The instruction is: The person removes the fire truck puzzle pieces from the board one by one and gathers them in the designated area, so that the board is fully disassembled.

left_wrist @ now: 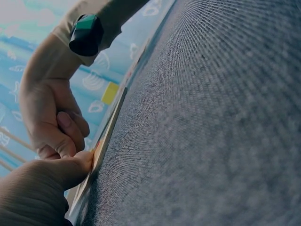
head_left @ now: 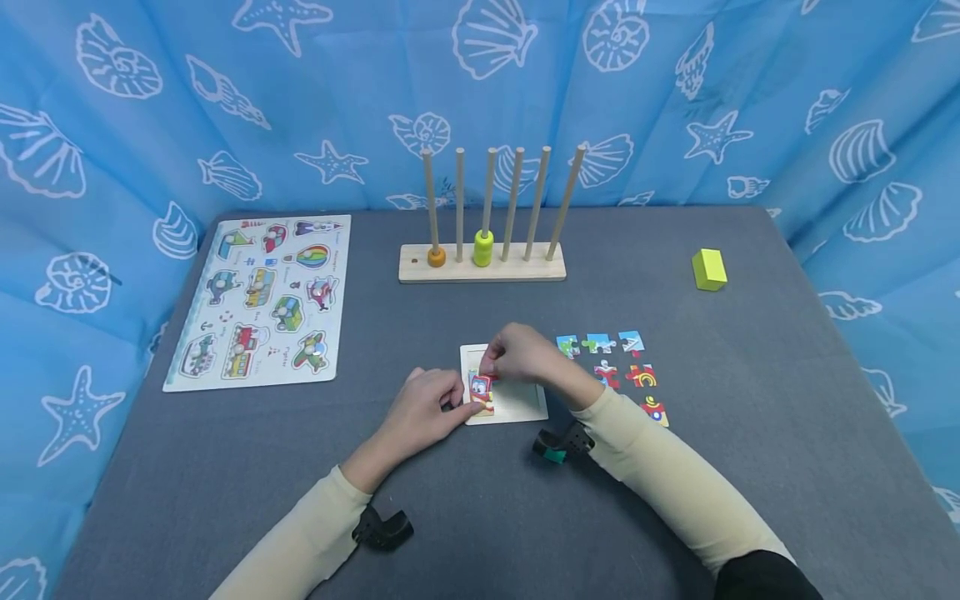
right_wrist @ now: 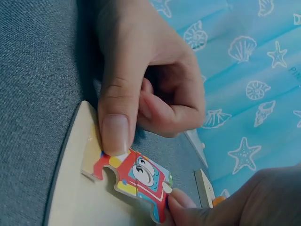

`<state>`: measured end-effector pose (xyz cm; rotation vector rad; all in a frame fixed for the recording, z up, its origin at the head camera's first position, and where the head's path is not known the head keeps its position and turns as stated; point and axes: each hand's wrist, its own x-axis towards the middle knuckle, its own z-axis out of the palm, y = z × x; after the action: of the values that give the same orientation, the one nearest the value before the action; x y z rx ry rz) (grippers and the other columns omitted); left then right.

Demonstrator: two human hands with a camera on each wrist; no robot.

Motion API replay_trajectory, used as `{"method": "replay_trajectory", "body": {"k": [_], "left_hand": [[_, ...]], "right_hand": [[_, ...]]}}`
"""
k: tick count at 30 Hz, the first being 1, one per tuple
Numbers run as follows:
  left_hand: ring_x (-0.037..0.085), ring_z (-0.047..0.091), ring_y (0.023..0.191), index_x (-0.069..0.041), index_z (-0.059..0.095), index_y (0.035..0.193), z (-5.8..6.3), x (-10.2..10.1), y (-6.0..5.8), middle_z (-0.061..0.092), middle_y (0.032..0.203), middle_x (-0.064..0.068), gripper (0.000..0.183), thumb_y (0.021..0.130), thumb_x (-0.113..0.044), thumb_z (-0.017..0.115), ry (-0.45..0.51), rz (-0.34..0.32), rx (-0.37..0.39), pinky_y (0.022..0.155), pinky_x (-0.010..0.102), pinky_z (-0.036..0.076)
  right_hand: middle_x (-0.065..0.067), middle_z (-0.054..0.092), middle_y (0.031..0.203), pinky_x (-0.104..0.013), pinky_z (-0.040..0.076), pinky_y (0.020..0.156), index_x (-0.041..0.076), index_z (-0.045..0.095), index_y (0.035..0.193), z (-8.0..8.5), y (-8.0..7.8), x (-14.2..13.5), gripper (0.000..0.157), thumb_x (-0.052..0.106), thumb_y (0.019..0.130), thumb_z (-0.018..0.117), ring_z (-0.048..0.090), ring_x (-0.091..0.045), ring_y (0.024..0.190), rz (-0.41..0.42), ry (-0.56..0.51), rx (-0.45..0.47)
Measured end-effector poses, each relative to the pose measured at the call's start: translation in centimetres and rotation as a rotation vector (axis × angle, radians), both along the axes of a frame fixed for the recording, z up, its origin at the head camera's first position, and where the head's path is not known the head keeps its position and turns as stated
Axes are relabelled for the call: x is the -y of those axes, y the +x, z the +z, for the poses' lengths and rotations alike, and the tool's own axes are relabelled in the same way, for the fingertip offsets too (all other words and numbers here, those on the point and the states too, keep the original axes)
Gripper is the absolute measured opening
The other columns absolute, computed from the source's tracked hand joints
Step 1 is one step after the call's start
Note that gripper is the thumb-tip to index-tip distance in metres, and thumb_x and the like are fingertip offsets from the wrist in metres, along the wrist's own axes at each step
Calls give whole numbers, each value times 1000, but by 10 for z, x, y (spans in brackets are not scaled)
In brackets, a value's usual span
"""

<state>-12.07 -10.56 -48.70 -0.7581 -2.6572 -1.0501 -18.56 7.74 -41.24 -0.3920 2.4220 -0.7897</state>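
A shallow wooden puzzle tray [head_left: 517, 404] lies in front of me, with jigsaw pieces at its left side. One of them, a red piece with a cartoon eye [right_wrist: 123, 176], lies in the tray's near-left corner. My left hand [head_left: 423, 408] presses its straight thumb [right_wrist: 115, 134] on that piece. Against it sits another jigsaw piece [right_wrist: 153, 181], and a seam between the two shows in the right wrist view. My right hand [head_left: 525, 354] pinches this second piece at its edge. Several loose jigsaw pieces [head_left: 603, 375] lie right of the tray, some close to my right wrist.
At the back stands a wooden peg rack [head_left: 525, 271] with an orange bead and green beads. A vehicle picture board [head_left: 225, 312] lies at the left. Far right stands a yellow-green block [head_left: 708, 270]. A blue shell-print curtain [head_left: 375, 75] hangs behind the grey table [head_left: 750, 433].
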Motion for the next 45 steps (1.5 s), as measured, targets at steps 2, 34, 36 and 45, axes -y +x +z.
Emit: {"method": "replay_trajectory", "body": {"k": [2, 34, 36, 45], "left_hand": [[2, 29, 54, -20, 43, 65, 0, 0, 0, 32, 59, -13, 40, 78, -36, 78, -7, -5, -15, 63, 26, 24], [2, 31, 56, -21, 55, 72, 4, 0, 2, 36, 57, -12, 26, 81, -31, 77, -2, -24, 21, 67, 28, 26], [3, 32, 56, -21, 56, 73, 5, 0, 3, 36, 57, -13, 25, 80, -30, 77, -6, -21, 22, 67, 28, 26], [2, 33, 56, -24, 57, 73, 3, -1, 1, 38, 57, -13, 22, 82, -32, 76, -38, -26, 8, 65, 27, 26]], "right_hand": [[0, 62, 68, -24, 32, 54, 7, 73, 78, 0, -1, -1, 11, 8, 86, 66, 45, -12, 58, 5, -9, 16], [-12, 61, 81, -33, 42, 47, 4, 65, 96, 20, 11, -111, 10, 11, 96, 58, 45, -17, 49, -124, -125, 25], [-9, 61, 78, -31, 42, 51, 4, 65, 93, 15, 15, -114, 9, 10, 95, 59, 46, -15, 54, -110, -105, -8], [-3, 62, 73, -30, 39, 60, 4, 65, 87, -3, 26, -114, 7, 9, 91, 64, 48, -14, 62, -113, 16, -199]]}}
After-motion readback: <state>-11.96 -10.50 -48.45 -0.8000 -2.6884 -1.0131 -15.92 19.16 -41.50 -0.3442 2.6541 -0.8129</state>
